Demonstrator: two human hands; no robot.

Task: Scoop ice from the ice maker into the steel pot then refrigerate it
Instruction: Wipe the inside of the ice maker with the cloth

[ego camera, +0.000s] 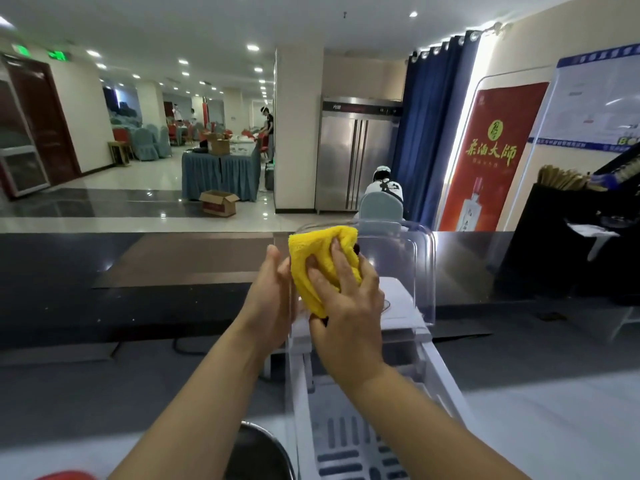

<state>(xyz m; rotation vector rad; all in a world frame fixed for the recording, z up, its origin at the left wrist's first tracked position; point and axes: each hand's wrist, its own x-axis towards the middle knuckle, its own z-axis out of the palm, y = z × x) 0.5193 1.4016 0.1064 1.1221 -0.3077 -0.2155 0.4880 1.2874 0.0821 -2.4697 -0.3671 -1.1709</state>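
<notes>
The white ice maker [436, 379] stands on the counter in front of me with its clear plastic lid [412, 271] raised. My right hand [346, 306] holds a folded yellow cloth [318, 251] against the lid, fingers spread over the cloth and thumb under its lower end. My left hand [270, 299] holds the lid's left edge, thumb on the near side. The dark rim of the steel pot [256, 452] shows at the bottom edge, left of the ice maker. A tall steel refrigerator [356, 157] stands across the room by the blue curtain.
A dark counter [138, 271] runs across in front of me, with a black cable [187, 348] on it. A black holder of chopsticks [561, 188] is at right. A person sits on a chair [381, 202] before the refrigerator. A red object [65, 475] peeks in bottom left.
</notes>
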